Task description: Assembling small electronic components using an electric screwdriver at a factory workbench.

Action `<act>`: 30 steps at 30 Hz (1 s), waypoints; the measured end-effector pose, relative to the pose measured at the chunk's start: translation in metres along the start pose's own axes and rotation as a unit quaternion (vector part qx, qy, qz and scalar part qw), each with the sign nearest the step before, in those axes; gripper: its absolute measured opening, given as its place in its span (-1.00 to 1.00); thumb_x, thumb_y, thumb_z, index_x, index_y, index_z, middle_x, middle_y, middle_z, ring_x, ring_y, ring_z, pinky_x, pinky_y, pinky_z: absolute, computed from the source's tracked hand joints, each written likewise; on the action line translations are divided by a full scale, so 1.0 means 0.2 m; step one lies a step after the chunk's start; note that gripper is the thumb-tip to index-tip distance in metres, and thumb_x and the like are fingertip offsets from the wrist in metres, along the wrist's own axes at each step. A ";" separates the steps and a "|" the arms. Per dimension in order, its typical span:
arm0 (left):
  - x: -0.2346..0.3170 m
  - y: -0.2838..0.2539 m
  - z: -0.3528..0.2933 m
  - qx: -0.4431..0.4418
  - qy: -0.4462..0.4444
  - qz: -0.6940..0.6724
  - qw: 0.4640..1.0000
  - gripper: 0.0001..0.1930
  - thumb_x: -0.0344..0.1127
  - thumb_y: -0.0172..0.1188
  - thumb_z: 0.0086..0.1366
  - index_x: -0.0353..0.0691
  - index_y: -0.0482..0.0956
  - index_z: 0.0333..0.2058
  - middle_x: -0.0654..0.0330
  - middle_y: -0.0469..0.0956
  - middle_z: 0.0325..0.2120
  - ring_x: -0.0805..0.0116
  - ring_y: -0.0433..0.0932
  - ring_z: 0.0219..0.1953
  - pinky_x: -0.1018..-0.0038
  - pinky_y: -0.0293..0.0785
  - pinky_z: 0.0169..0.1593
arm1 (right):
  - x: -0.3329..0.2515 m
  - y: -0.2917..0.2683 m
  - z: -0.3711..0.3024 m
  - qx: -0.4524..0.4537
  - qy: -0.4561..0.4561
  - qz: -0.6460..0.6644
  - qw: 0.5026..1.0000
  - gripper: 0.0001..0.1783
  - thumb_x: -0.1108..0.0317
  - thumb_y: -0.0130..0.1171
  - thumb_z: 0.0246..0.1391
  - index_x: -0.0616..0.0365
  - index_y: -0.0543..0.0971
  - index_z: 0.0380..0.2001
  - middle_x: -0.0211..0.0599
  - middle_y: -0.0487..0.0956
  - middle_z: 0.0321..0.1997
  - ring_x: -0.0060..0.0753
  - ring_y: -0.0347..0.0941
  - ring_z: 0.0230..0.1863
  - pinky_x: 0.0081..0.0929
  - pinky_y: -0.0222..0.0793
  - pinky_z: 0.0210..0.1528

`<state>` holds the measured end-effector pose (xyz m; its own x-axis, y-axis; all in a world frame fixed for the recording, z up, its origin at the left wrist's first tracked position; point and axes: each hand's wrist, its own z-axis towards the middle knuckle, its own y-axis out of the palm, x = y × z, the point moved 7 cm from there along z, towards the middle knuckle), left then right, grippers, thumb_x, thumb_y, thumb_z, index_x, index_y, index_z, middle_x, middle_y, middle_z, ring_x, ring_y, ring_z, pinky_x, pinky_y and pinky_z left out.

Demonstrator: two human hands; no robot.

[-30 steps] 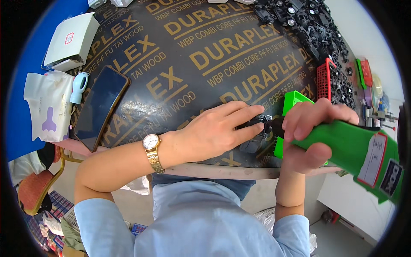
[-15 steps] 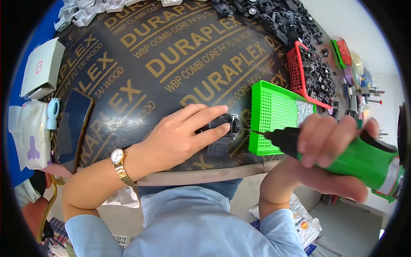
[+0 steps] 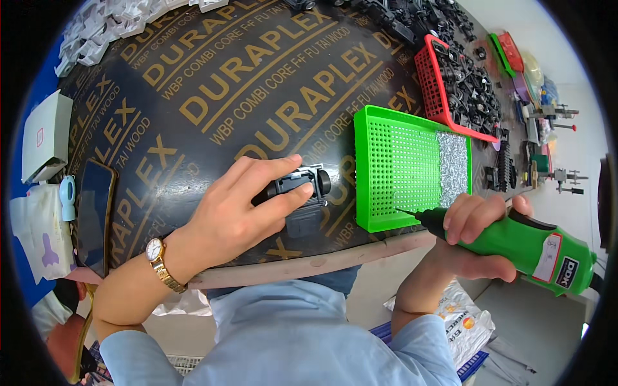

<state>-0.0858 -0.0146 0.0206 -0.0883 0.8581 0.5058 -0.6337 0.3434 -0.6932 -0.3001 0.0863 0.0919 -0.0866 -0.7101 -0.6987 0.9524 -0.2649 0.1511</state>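
My left hand (image 3: 228,206) is closed around a small black toy-vehicle part (image 3: 304,222) with wheels, pressing it on the dark table near its front edge. Its fingers lie over the top of the part and hide some of it. A green electric screwdriver (image 3: 531,248) is gripped in my right hand (image 3: 473,225), lying nearly level. Its thin bit points left, above the near right side of a green perforated basket (image 3: 362,167). Small silver screws (image 3: 453,164) are heaped at the right end of that basket.
A red basket (image 3: 434,90) of black parts stands behind the green one, with more black parts (image 3: 393,19) piled beyond. Grey-white plastic pieces (image 3: 103,32) lie far left. Along the left edge are a white box (image 3: 48,138), a phone (image 3: 96,212) and a light-blue handled item (image 3: 67,196).
The screwdriver has swung lower, its bit now away from the black part and over the green basket. My left hand still holds the part. The whole view has shifted a little.
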 end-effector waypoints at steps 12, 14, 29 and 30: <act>-0.01 0.01 0.00 -0.009 -0.009 -0.002 1.000 -0.40 -0.56 0.32 -0.32 -0.16 0.55 -0.12 0.04 0.42 -0.05 0.19 0.43 -0.36 0.41 0.44 -0.31 | 0.03 0.00 -0.01 0.011 0.008 -0.028 1.000 -0.11 -0.25 0.14 -0.09 0.31 0.16 0.02 -0.32 0.37 -0.66 -0.51 0.22 -0.78 -0.62 0.18 -0.73; -0.01 0.00 -0.01 -0.013 -0.012 -0.003 1.000 -0.39 -0.57 0.32 -0.32 -0.16 0.55 -0.12 0.03 0.42 -0.05 0.17 0.44 -0.34 0.40 0.45 -0.30 | 0.03 0.00 -0.02 0.013 0.007 -0.032 0.999 -0.12 -0.25 0.14 -0.08 0.31 0.17 0.01 -0.33 0.37 -0.66 -0.51 0.22 -0.78 -0.63 0.18 -0.74; -0.02 0.04 -0.03 -0.020 -0.058 -0.060 0.996 -0.37 -0.58 0.33 -0.17 -0.03 0.52 -0.01 -0.03 0.31 0.07 0.15 0.47 -0.17 0.45 0.49 -0.31 | -0.10 0.26 0.13 -0.025 -0.054 0.079 0.995 -0.11 -0.28 0.10 -0.01 0.30 0.20 0.09 -0.48 0.28 -0.57 -0.66 0.17 -0.70 -0.67 0.12 -0.59; -0.02 0.04 -0.04 -0.018 -0.056 -0.061 0.996 -0.38 -0.57 0.34 -0.17 -0.03 0.52 -0.02 -0.03 0.31 0.06 0.15 0.47 -0.18 0.46 0.49 -0.33 | -0.08 0.32 0.14 -0.065 -0.048 0.103 0.991 -0.10 -0.26 0.16 -0.04 0.30 0.20 0.08 -0.48 0.31 -0.54 -0.66 0.21 -0.68 -0.68 0.16 -0.56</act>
<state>-0.0834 -0.0116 0.0093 -0.0993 0.7612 0.6409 -0.6165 0.4585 -0.6401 -0.2468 0.0619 0.1328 0.0913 -0.8007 -0.5921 0.9820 -0.0262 0.1869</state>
